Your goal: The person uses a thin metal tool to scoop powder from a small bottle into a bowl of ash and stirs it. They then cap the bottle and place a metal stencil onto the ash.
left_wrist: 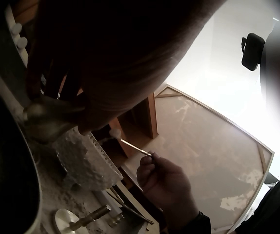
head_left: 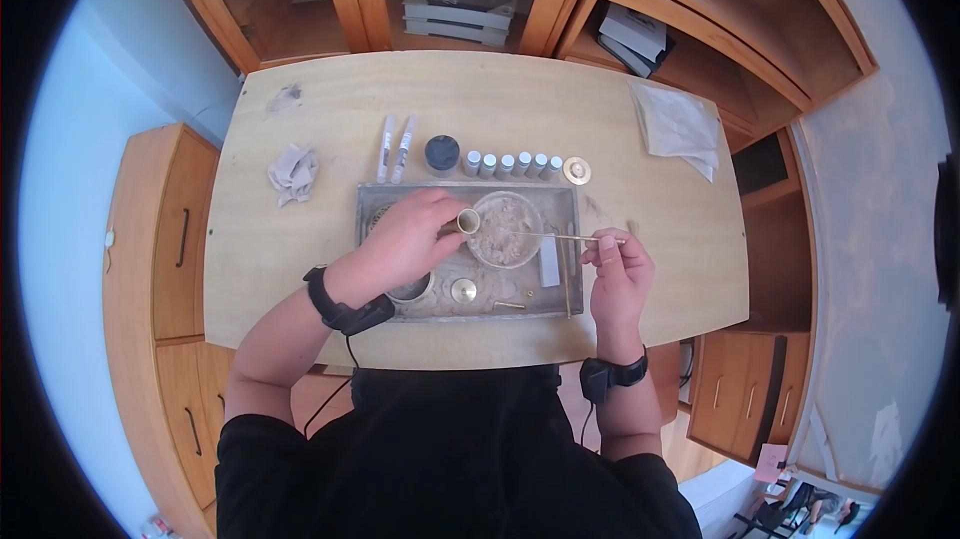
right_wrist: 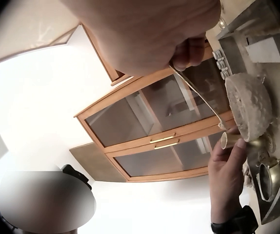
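Note:
My left hand [head_left: 400, 239] grips a small brass vessel [right_wrist: 226, 141] with a flared mouth, tilted at the left rim of the bowl. The textured pale bowl [right_wrist: 254, 107] is filled with grey, lumpy ash and stands in a grey tray [head_left: 579, 264]. My right hand [head_left: 620, 284] pinches a slender brass tool [head_left: 590, 238] near its end. A pale clump [left_wrist: 114, 132] shows at the tool's far tip, which points across the bowl toward the vessel's mouth. A handled brass disc [left_wrist: 64, 222] lies in the tray, near a brass pot [right_wrist: 270, 180] below my left hand.
In the tray are a white block [head_left: 549, 261] and a thin brass rod [head_left: 567, 284]. Behind it stand several small capped vials [head_left: 507, 165], a dark round jar [head_left: 441, 153], two tubes [head_left: 386, 149] and a brass disc [head_left: 577, 171]. Crumpled tissue [head_left: 293, 175] lies left, a cloth [head_left: 675, 124] right.

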### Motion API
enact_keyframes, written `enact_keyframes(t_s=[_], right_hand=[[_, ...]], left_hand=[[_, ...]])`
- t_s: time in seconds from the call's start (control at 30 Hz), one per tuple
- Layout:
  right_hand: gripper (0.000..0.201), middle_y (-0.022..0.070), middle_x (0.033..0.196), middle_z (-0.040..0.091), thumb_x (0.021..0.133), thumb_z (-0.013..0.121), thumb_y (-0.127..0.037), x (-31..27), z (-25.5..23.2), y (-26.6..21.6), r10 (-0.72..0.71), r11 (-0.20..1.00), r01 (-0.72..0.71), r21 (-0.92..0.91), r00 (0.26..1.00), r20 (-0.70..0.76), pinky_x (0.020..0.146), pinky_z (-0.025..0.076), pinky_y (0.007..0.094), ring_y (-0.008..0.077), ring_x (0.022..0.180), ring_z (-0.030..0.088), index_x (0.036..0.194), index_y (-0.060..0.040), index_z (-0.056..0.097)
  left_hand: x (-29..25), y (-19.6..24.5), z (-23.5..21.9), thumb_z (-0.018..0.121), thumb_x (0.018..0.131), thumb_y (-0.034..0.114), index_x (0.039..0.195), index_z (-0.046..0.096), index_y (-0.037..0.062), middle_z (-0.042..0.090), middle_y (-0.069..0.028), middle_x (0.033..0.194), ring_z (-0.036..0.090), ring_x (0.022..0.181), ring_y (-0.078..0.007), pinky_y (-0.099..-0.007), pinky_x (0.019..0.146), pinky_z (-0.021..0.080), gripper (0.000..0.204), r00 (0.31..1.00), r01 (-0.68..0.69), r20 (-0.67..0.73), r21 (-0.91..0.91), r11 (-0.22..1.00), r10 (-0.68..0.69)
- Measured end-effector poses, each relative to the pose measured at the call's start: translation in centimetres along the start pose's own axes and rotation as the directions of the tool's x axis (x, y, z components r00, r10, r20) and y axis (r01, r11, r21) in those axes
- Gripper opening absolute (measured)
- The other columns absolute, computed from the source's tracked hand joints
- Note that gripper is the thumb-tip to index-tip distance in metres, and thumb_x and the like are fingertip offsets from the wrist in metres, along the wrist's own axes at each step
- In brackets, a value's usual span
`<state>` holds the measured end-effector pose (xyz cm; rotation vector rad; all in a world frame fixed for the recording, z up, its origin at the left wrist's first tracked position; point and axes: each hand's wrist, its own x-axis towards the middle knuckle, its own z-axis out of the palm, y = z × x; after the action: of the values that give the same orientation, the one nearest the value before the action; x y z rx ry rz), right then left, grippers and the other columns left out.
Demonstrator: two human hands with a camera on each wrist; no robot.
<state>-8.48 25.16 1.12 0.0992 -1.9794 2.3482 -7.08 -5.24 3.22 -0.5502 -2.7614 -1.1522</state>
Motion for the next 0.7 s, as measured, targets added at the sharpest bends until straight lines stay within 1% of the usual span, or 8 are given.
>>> enact_keyframes(t_s=[0.03,0.13,0.23,0.33,0.43,0.53,0.63,0.7], right_hand=[[0.014,0.0040,0.087,0.070,0.105,0.062,-0.009,0.0,0.2,-0.3,-0.016,1.000,0.016,0.018,1.000,0.005,0.077,0.053,0.0260,0.0103,0.078,0.064,0.107,0.0021,0.070],[0.016,0.0047,0.083,0.068,0.105,0.063,-0.012,0.0,1.3,-1.3,-0.041,0.999,0.041,0.019,0.999,0.006,0.076,0.050,0.0269,0.0120,0.078,0.064,0.108,0.0023,0.070],[0.012,0.0027,0.087,0.069,0.105,0.063,-0.008,-0.1,2.4,-2.0,-0.063,0.997,0.065,-0.040,0.997,0.038,0.078,0.052,0.0245,0.0088,0.082,0.063,0.107,0.0016,0.070],[0.010,0.0049,0.094,0.069,0.104,0.063,-0.005,-0.1,3.3,-2.2,-0.093,0.989,0.104,-0.109,0.990,0.102,0.076,0.051,0.0234,0.0090,0.083,0.063,0.108,0.0024,0.070],[0.010,0.0080,0.104,0.068,0.103,0.063,-0.002,0.0,3.6,-1.9,-0.239,0.940,0.282,-0.194,0.946,0.220,0.074,0.051,0.0223,0.0098,0.084,0.063,0.109,0.0037,0.069],[0.011,0.0099,0.110,0.066,0.102,0.062,0.000,-0.2,3.3,-2.2,-0.284,0.901,0.354,-0.251,0.918,0.276,0.072,0.051,0.0216,0.0103,0.086,0.063,0.109,0.0049,0.069],[0.012,0.0088,0.111,0.066,0.103,0.061,0.000,-0.9,3.3,-3.0,-0.275,0.932,0.304,-0.198,0.948,0.159,0.074,0.050,0.0212,0.0102,0.087,0.063,0.111,0.0047,0.069],[0.012,0.0083,0.110,0.066,0.103,0.061,0.000,-0.9,2.6,-2.6,-0.236,0.945,0.256,-0.204,0.965,0.119,0.074,0.051,0.0215,0.0101,0.087,0.063,0.111,0.0046,0.068]], left_hand=[[0.0,0.0,0.0,0.074,0.087,0.010,0.108,0.070,0.0047,0.066,-0.0148,0.101,0.065,0.097,-0.0384,-0.0463,0.083,0.054,0.022,1.000,-0.003,0.000,0.001,1.000,0.003],[0.0,-0.1,0.1,0.074,0.087,0.010,0.108,0.070,0.0047,0.066,-0.0150,0.101,0.065,0.097,-0.0386,-0.0464,0.083,0.054,0.023,1.000,-0.005,0.001,0.004,1.000,0.005],[0.0,-0.2,0.0,0.074,0.087,0.010,0.108,0.070,0.0045,0.066,-0.0153,0.102,0.065,0.097,-0.0388,-0.0464,0.083,0.054,0.023,1.000,-0.003,0.003,0.004,1.000,0.003],[0.1,-0.2,0.0,0.074,0.087,0.010,0.109,0.070,0.0043,0.067,-0.0155,0.103,0.065,0.098,-0.0388,-0.0463,0.084,0.054,0.023,1.000,-0.003,0.009,0.003,1.000,0.003],[0.1,0.0,-0.2,0.074,0.086,0.010,0.109,0.070,0.0042,0.067,-0.0155,0.103,0.065,0.099,-0.0386,-0.0461,0.085,0.054,0.024,1.000,-0.004,0.010,0.001,1.000,0.004],[0.0,0.0,-0.2,0.074,0.086,0.010,0.109,0.070,0.0044,0.068,-0.0154,0.103,0.066,0.100,-0.0385,-0.0461,0.086,0.054,0.024,1.000,0.008,0.013,-0.003,1.000,-0.007],[0.0,-0.2,0.0,0.074,0.086,0.010,0.109,0.070,0.0047,0.068,-0.0151,0.104,0.066,0.100,-0.0384,-0.0461,0.086,0.054,0.024,1.000,0.016,0.021,0.001,1.000,-0.016],[0.0,-0.1,-0.1,0.074,0.087,0.011,0.109,0.070,0.0048,0.068,-0.0151,0.104,0.066,0.100,-0.0385,-0.0461,0.086,0.054,0.024,1.000,0.013,0.018,0.007,1.000,-0.014]])
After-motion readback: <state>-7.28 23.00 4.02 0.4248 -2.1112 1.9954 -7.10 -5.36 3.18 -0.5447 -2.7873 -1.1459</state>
